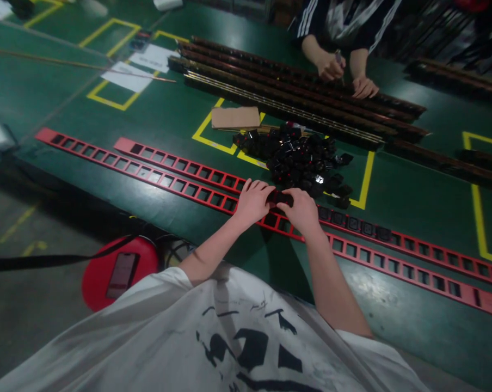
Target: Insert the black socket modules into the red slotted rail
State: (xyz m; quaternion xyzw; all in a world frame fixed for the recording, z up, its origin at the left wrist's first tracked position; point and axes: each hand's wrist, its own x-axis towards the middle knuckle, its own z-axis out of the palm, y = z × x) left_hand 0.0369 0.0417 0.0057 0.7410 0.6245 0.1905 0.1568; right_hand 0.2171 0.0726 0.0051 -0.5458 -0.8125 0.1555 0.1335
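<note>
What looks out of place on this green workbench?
The loose heap of small black plastic sockets spills across the yellow tape outline. The left hand and right hand hold one black socket.

Glossy black plastic sockets [299,160], matt green table [168,120].

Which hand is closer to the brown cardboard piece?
Left. The left hand is below-right of the cardboard; the right hand is farther right. Both hold one black part.
</note>
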